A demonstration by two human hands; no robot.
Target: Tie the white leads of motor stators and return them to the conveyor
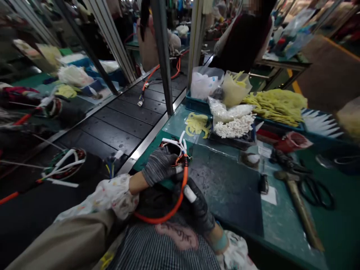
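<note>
My left hand (161, 165), in a grey striped glove, closes on the near side of a wound motor stator (164, 144). White sleeves (183, 142) and copper-coloured windings stand out at its top. An orange cable (180, 202) comes from the sleeved wires and loops down over my lap. My right hand (199, 204), gloved with a white-wrapped thumb, is closed around the cable just below the stator; its fingertips are partly hidden behind it. The stator's lower part is hidden by my hands.
On the green bench (292, 228) lie a hammer (298, 206), black-handled scissors (317, 191), yellow ties (278, 105) and white sleeve pieces (234, 125). Another stator (66, 165) stands left. A metal post (163, 56) rises beside the dark conveyor (112, 127). A person (242, 41) sits beyond.
</note>
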